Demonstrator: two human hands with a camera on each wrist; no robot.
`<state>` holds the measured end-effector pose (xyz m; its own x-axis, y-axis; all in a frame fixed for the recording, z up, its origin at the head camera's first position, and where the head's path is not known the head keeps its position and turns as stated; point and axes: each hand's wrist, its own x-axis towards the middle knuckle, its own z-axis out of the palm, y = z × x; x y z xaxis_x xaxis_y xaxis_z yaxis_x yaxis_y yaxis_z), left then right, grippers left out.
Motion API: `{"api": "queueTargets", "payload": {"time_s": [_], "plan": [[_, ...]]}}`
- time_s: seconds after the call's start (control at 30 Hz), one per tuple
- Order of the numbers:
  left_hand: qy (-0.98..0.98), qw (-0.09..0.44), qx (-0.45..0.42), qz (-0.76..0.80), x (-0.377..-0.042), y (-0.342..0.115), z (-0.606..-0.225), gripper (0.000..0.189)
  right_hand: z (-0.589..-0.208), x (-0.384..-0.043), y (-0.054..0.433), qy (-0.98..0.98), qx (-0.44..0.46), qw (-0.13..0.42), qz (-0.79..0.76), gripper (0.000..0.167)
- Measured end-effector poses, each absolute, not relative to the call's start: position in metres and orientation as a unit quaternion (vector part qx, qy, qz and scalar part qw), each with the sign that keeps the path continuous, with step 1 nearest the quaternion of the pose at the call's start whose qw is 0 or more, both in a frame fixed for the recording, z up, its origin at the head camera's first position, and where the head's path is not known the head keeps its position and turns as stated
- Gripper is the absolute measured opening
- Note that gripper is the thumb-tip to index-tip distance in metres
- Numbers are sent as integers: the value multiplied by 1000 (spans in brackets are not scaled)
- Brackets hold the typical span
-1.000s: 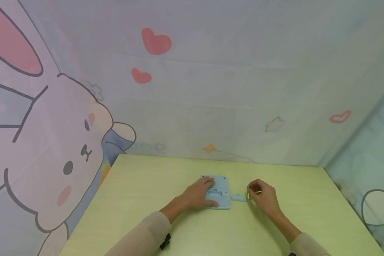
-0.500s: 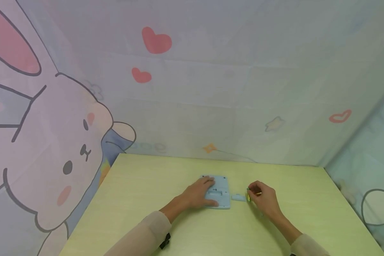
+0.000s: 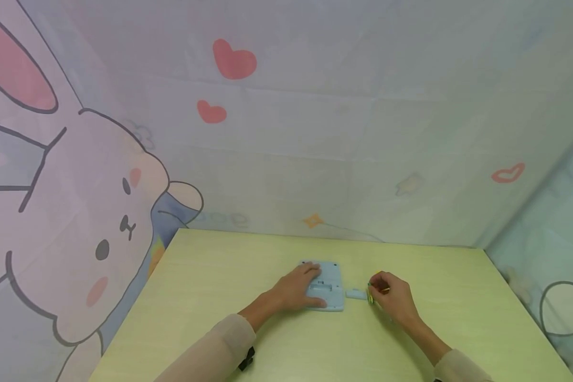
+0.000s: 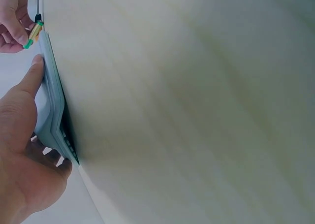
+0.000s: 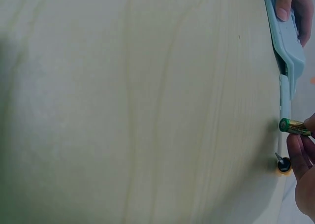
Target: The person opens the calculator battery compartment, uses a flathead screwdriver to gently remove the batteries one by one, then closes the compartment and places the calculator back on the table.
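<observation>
Pale-blue device (image 3: 331, 273) lay flat, long axis running away from the person; left hand (image 3: 293, 289) rested across it, fingers spread. To the device's right, right hand (image 3: 395, 298) pinched a slanted battery (image 5: 296, 127), lower end toward tabletop (image 3: 267, 345), plus screwdriver (image 5: 284, 166).

Dim, diffuse light casts soft-edged shadows on the tabletop (image 5: 147, 111); both wrist views look dull.
</observation>
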<state>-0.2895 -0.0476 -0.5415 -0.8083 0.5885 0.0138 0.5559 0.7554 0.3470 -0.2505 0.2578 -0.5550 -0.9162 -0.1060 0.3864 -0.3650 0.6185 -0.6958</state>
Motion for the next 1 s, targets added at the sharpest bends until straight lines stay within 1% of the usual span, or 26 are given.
{"api": "queueTargets", "payload": {"time_s": [0.57,0.77,1.0], "plan": [[938,54,299,168,-289,-47,-542,93,-555,-252,257,-890,135,172,400,14],[937,54,299,172,-291,-47,-544,94,-555,-251,256,-889,149,182,394,12],[937,55,299,173,-290,-48,-544,93,-553,-251,254,-897,139,166,385,11]]}}
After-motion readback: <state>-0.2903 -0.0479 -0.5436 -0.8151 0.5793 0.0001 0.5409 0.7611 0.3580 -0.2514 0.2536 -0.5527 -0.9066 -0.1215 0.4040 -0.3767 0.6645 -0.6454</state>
